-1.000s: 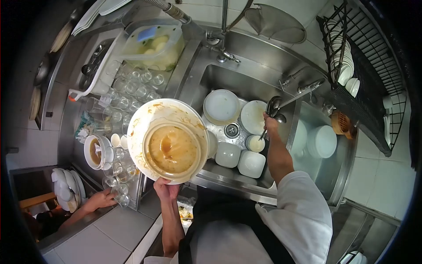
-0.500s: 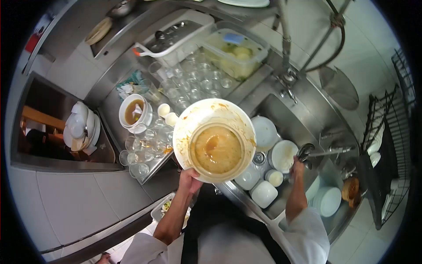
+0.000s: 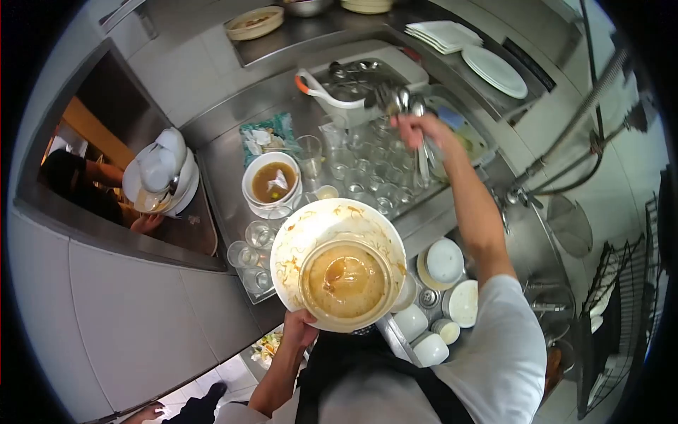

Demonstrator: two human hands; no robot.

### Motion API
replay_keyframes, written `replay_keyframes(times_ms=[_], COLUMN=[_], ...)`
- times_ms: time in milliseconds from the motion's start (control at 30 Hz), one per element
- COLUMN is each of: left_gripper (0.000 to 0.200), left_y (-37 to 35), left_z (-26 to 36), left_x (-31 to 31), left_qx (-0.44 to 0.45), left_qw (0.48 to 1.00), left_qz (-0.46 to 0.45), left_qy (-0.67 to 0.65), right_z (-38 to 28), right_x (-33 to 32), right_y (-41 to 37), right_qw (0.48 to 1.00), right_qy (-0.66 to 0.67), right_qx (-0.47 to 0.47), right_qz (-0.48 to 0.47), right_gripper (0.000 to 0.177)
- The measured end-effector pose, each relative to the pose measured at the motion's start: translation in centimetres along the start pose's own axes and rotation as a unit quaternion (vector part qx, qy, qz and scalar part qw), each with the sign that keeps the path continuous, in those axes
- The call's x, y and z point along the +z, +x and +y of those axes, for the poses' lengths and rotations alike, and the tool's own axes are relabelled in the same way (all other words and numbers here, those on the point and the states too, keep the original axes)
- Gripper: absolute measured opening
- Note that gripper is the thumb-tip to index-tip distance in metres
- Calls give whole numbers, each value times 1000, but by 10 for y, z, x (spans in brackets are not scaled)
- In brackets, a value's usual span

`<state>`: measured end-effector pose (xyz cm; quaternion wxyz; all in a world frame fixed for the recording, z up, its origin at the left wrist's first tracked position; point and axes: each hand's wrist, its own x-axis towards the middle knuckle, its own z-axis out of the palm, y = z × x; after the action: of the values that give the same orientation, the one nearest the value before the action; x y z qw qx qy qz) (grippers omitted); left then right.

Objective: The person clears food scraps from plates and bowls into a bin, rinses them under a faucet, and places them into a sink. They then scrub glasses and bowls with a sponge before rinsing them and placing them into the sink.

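The left hand [image 3: 300, 329] grips a stained round white dish [image 3: 291, 240] bearing a cream bowl [image 3: 346, 280] with brown residue; the right hand [image 3: 425, 133] clutches silver metal utensils [image 3: 417, 107] near the far white plastic tub's [image 3: 319, 92] edge.

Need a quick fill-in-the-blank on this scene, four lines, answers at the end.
1. The right hand grips utensils made of ____.
2. The left hand holds a stained dish whose rim, smears aside, is coloured ____.
3. The tub has a handle marked with the bright colour ____.
4. The round drain sits in the bottom of the ____.

Missing words: metal; white; orange; sink.
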<state>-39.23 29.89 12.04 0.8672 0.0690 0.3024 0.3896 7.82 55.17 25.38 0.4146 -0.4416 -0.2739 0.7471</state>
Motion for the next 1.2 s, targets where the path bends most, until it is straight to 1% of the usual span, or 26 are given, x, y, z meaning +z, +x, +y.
replay_keyframes(times_ms=[67, 100, 133, 167, 200, 233, 267, 300, 400, 433, 467, 500, 533, 567, 633, 700, 733, 800, 833, 933, 967, 1033, 1067, 1100, 1133, 1200], left_gripper=[81, 81, 80, 78, 77, 75, 73, 70, 70, 69, 69, 69, 69, 70, 71, 72, 70, 67, 69, 71, 76, 80, 82, 88, 88, 90], left_y=[-3, -2, 1, 4, 6, 13, 17, 22, 32, 37, 38, 40, 44, 46, 54, 58, 60, 68, 63, 69, 72, 73, 72, 70, 69, 69], left_z=[11, 19, 23, 26, 27, 26, 27, 28, 38, 36, 39, 40, 41, 39, 31, 22, 15, -6, -10, -40, -51, -73, -83, -91, -101, -116], left_x=[6, 3, 2, 0, -3, -10, -10, -8, 11, 3, 4, 9, 14, 18, 24, 28, 28, 29, 47, 51, 51, 57, 62, 67, 67, 61], left_qx=[12, -1, 13, 24, 32, 40, 46, 46, 28, 18, 11, 6, 1, -22, -40, -85, -87, -91, -90, -167, -179, -219, -233, -262, -266, -269], left_qw=[1000, 1000, 1000, 999, 999, 998, 998, 999, 999, 999, 999, 998, 998, 997, 998, 994, 993, 988, 987, 975, 969, 961, 958, 952, 950, 947], left_qz=[7, 8, 16, 26, 37, 44, 51, 17, -16, -42, -48, -55, -66, -64, -57, -70, -81, -121, -119, -135, -158, -158, -157, -151, -157, -169], left_qy=[-16, -13, -10, -7, -2, 3, 9, -21, -36, -26, -19, -12, -5, -25, -1, 13, 25, 44, 60, 60, 66, 55, 50, 49, 48, 48], right_z=[-57, -78, -95, -107, -113, -113, -107, -91, -31, -4, 26, 56, 84, 111, 133, 154, 163, 183, 188, 192, 194, 208, 224, 234, 239, 237], right_x=[27, 16, 1, -2, -3, -10, -1, 7, 90, 114, 137, 146, 161, 177, 227, 230, 227, 208, 201, 193, 190, 180, 163, 153, 147, 141], right_y=[51, 75, 96, 115, 126, 129, 121, 110, 17, -22, -57, -80, -107, -132, -169, -177, -179, -186, -196, -239, -258, -301, -324, -351, -376, -423], right_qw=[987, 989, 990, 969, 924, 925, 923, 898, 888, 882, 876, 837, 789, 738, 782, 767, 755, 766, 749, 767, 763, 753, 741, 745, 743, 710], right_qy=[-33, -48, -59, -41, -24, -73, -120, -207, -365, -383, -400, -441, -491, -534, -528, -559, -577, -541, -562, -501, -475, -426, -386, -310, -230, -148], right_qx=[-79, -89, -101, -85, -62, -86, -108, -142, -93, -107, -121, -175, -227, -274, -172, -135, -120, -58, -48, 8, -23, -93, -144, -163, -183, -114], right_qz=[133, 105, 80, 230, 377, 363, 348, 361, 263, 252, 241, 273, 292, 310, 282, 284, 288, 342, 349, 401, 438, 493, 529, 568, 601, 679], right_gripper=[40, 47, 53, 60, 68, 70, 73, 73, 73, 69, 66, 56, 52, 49, 46, 43, 41, 41, 39, 39, 40, 42, 45, 43, 42, 46])
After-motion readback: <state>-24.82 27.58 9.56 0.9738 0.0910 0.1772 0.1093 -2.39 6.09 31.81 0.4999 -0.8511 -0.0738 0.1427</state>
